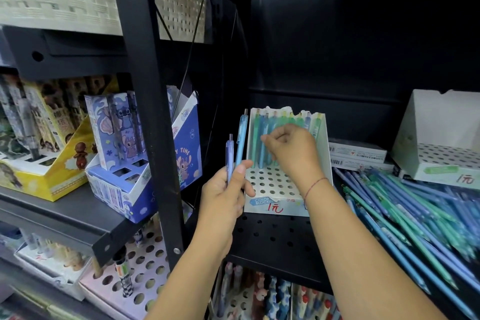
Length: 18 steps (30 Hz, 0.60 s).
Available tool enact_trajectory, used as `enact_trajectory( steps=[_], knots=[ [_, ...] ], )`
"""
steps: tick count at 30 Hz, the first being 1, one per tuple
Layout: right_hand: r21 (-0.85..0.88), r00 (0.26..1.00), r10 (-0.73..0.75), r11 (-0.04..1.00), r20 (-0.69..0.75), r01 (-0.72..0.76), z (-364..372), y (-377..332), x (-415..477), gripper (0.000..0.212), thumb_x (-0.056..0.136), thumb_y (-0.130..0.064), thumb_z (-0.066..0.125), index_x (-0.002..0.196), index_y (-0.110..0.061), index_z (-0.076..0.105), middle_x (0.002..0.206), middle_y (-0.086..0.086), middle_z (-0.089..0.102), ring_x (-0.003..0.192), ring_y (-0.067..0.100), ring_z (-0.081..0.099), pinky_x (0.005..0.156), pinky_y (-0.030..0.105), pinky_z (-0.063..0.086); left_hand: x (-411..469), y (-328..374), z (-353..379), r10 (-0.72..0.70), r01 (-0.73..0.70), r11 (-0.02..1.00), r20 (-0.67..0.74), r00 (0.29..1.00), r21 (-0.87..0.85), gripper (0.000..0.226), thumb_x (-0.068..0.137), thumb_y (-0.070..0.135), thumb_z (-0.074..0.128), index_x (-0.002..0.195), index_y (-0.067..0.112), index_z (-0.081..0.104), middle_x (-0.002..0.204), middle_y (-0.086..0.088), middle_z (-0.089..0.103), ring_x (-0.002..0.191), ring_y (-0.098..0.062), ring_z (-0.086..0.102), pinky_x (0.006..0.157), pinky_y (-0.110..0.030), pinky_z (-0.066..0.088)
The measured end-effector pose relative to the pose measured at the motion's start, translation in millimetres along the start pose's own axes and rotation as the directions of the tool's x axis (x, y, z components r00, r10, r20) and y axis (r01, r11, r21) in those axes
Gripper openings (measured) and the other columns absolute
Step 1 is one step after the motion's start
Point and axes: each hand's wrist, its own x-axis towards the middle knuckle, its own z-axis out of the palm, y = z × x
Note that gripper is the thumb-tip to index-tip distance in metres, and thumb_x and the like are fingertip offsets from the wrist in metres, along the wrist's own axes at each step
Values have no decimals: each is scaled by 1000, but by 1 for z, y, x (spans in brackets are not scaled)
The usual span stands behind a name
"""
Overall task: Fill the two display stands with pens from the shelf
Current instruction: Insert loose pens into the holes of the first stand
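A white display stand [270, 184] with a holed base stands on the dark shelf, its back row filled with blue and green pens [267, 125]. My right hand [288, 148] reaches into that row, fingers curled around a pen there. My left hand [228, 192] holds two pens upright beside the stand's left edge, a purple pen [230, 153] and a longer light blue pen [241, 138]. A second white stand [439, 161] sits at the far right with its visible holes unfilled. Loose blue and green pens [405, 215] lie piled on the shelf between them.
A black shelf post [148, 112] rises left of my left hand. Beyond it stand a blue cartoon pen box [124, 184] and a yellow box [46, 169]. Flat white boxes [355, 153] lie behind the pile. More holed stands [137, 275] sit on the shelf below.
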Motion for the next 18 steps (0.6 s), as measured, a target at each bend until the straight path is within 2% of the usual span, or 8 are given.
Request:
enact_trajectory(
  steps=[2, 4, 6, 8, 10, 13, 16, 18],
  knots=[
    [198, 998, -56, 979, 32, 49, -7, -11, -3, 18, 88, -30, 66, 83, -13, 64, 70, 2, 65, 57, 11, 56, 59, 28, 51, 0, 0, 0, 1, -1, 1000, 8, 1000, 3, 23, 98, 29, 48, 110, 22, 67, 65, -1, 55, 45, -7, 29, 40, -15, 26],
    [385, 971, -91, 923, 219, 0, -10, -20, -8, 19, 90, -29, 64, 88, -10, 67, 70, -1, 67, 55, 9, 56, 52, 21, 45, 1, 0, 0, -1, 1, 1000, 17, 1000, 15, 23, 98, 29, 48, 110, 22, 67, 64, 0, 54, 45, -7, 29, 41, -16, 26],
    [435, 913, -120, 898, 390, -68, -8, -24, -12, 17, 90, -23, 63, 93, -8, 69, 66, -5, 67, 54, 9, 56, 49, 19, 43, 2, -1, 0, -1, 0, 1000, 30, 1000, 28, 23, 98, 28, 48, 109, 21, 67, 64, 1, 54, 45, -7, 29, 40, -15, 26],
    [467, 879, -142, 878, 456, -101, -6, -24, -13, 15, 90, -17, 63, 94, -3, 68, 65, -4, 68, 55, 8, 56, 50, 17, 43, 2, -2, 1, -5, 4, 1000, 33, 999, 29, 23, 98, 28, 48, 109, 20, 68, 64, 1, 54, 45, -7, 28, 40, -15, 25],
    [540, 906, -141, 835, 399, -108, -8, -24, -10, 12, 90, -14, 62, 92, -4, 68, 72, 0, 70, 56, 6, 55, 52, 17, 44, 2, -1, 1, -8, 8, 1000, 22, 1000, 22, 22, 98, 28, 49, 105, 20, 68, 65, -1, 52, 45, -7, 27, 40, -16, 24],
    [598, 993, -63, 801, 101, -10, -19, -20, -1, 9, 92, -16, 61, 91, -11, 68, 74, 1, 68, 56, 5, 53, 55, 17, 46, 1, -1, 1, -10, 10, 1000, -5, 1000, 28, 23, 99, 29, 46, 104, 19, 66, 67, 0, 52, 45, -8, 26, 40, -17, 23],
    [421, 987, -15, 904, -158, 81, -26, -7, 8, 10, 92, -17, 62, 82, -17, 64, 73, 2, 63, 57, 7, 54, 60, 25, 52, 2, 1, 2, -22, 23, 999, -61, 998, 23, 24, 102, 30, 39, 103, 16, 58, 66, 2, 51, 44, -7, 28, 40, -16, 24],
    [275, 983, -37, 957, -182, 87, -22, -1, 9, 15, 91, -19, 63, 77, -21, 61, 74, 5, 62, 63, 12, 56, 70, 38, 57, 2, 2, 3, -45, 45, 999, -93, 995, -10, 23, 103, 27, 35, 96, 13, 52, 64, 3, 49, 44, -7, 27, 40, -17, 22]
  ],
)
